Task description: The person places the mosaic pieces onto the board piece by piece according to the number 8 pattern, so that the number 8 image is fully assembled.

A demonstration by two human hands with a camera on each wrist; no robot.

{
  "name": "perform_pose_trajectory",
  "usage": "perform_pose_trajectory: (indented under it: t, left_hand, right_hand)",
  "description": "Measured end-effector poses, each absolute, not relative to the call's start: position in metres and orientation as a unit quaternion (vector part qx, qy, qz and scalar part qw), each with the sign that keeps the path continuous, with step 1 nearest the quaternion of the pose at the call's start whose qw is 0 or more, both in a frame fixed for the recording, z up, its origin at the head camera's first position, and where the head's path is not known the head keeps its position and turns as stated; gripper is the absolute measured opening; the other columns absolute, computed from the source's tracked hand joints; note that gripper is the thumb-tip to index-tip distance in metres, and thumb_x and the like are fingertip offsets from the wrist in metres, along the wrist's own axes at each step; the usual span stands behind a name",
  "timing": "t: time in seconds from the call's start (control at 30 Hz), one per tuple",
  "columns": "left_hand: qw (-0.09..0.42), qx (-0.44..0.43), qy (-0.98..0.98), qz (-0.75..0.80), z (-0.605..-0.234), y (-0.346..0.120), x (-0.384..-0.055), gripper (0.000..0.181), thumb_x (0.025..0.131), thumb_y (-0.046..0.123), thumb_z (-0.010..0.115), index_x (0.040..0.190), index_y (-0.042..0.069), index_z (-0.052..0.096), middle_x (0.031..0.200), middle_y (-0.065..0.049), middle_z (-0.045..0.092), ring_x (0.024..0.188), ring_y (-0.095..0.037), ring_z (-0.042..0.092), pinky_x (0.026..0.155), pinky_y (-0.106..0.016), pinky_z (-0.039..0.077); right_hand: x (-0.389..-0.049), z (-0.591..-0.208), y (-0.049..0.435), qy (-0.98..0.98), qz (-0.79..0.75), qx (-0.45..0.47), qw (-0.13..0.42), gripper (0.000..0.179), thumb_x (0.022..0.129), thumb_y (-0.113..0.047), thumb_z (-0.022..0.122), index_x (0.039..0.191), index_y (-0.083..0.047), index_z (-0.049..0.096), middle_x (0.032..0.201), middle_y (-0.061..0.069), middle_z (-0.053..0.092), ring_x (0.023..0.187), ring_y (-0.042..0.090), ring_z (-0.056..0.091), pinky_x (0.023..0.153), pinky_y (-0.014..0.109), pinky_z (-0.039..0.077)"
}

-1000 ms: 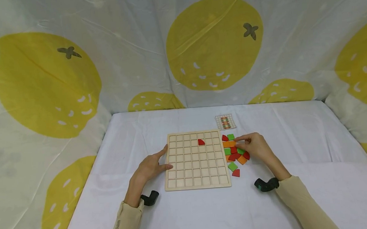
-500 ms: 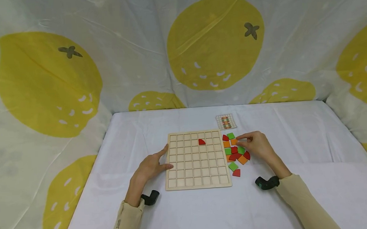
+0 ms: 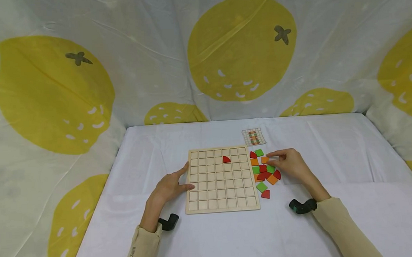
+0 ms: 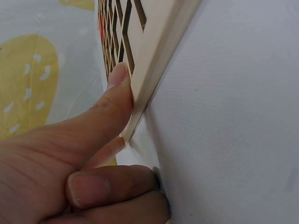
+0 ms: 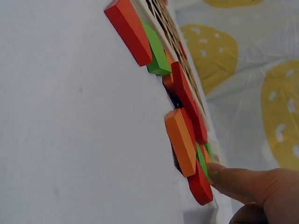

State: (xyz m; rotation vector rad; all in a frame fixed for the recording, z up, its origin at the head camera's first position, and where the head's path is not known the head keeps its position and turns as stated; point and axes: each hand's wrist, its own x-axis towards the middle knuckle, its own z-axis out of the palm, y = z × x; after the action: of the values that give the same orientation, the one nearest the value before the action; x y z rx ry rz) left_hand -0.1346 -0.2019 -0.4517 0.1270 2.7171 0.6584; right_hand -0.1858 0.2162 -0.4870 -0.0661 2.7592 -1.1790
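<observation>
The right hand (image 3: 286, 164) pinches an orange square tile (image 3: 264, 160) between thumb and index finger, at the far right of a cluster of loose red, green and orange flat tiles (image 3: 263, 168). The left hand (image 3: 168, 187) grips the left edge of a pale wooden grid board (image 3: 216, 185), thumb on top, index finger along the side. One red quarter-circle tile (image 3: 226, 159) sits in the board's second row from the far edge. Beyond the cluster, a printed pattern card (image 3: 253, 136) lies on the white-covered bench (image 3: 158, 146).
</observation>
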Motion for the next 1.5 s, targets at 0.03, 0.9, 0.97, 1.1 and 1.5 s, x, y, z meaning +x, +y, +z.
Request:
perform_pose_trajectory:
  t: [0.03, 0.9, 0.97, 1.1, 1.5]
  left_hand:
    - [0.170, 0.045, 0.957, 0.232, -0.452, -0.202, -0.135, 0.087, 0.093, 0.040, 0.076, 0.164, 0.019, 0.030, 0.131, -0.028, 0.067, 0.102, -0.029, 0.066, 0.090, -0.050, 0.052]
    - [0.171, 0.050, 0.955, 0.238, -0.451, -0.203, -0.134, 0.087, 0.093, 0.040, 0.075, 0.164, 0.018, 0.030, 0.128, -0.027, 0.069, 0.094, -0.024, 0.063, 0.087, -0.047, 0.051]
    - [0.171, 0.049, 0.955, 0.237, -0.451, -0.203, -0.134, 0.087, 0.093, 0.040, 0.076, 0.164, 0.018, 0.030, 0.127, -0.026, 0.069, 0.094, -0.023, 0.063, 0.087, -0.047, 0.051]
    - [0.170, 0.051, 0.955, 0.237, -0.450, -0.202, -0.135, 0.087, 0.093, 0.039, 0.076, 0.164, 0.018, 0.030, 0.124, -0.026, 0.070, 0.091, -0.023, 0.061, 0.085, -0.046, 0.051]
    - [0.177, 0.053, 0.949, 0.256, -0.447, -0.202, -0.133, 0.088, 0.093, 0.037, 0.076, 0.164, 0.016, 0.029, 0.149, -0.028, 0.054, 0.122, -0.036, 0.063, 0.103, -0.054, 0.048]
  right_hand:
    - [-0.186, -0.487, 0.217, 0.917, -0.391, -0.019, 0.070, 0.031, 0.091, -0.024, 0.081, 0.118, -0.008, 0.079, 0.059, -0.001, 0.039, 0.057, 0.017, 0.040, 0.054, 0.026, 0.028]
    - [-0.190, -0.478, 0.199, 0.902, -0.427, -0.030, 0.052, 0.038, 0.089, -0.021, 0.083, 0.121, -0.002, 0.076, 0.056, -0.002, 0.032, 0.053, 0.017, 0.034, 0.050, 0.026, 0.024]
    - [-0.191, -0.477, 0.190, 0.896, -0.437, -0.035, 0.068, 0.037, 0.090, -0.022, 0.082, 0.122, -0.003, 0.076, 0.056, -0.002, 0.032, 0.052, 0.016, 0.034, 0.049, 0.025, 0.024]
    - [-0.195, -0.476, 0.169, 0.882, -0.460, -0.059, 0.085, 0.035, 0.089, -0.021, 0.083, 0.120, -0.005, 0.078, 0.055, -0.003, 0.033, 0.049, 0.014, 0.033, 0.048, 0.023, 0.023]
    - [-0.203, -0.475, 0.104, 0.870, -0.469, -0.119, 0.090, 0.028, 0.089, -0.022, 0.083, 0.114, -0.010, 0.081, 0.056, -0.004, 0.036, 0.052, 0.012, 0.030, 0.051, 0.024, 0.026]
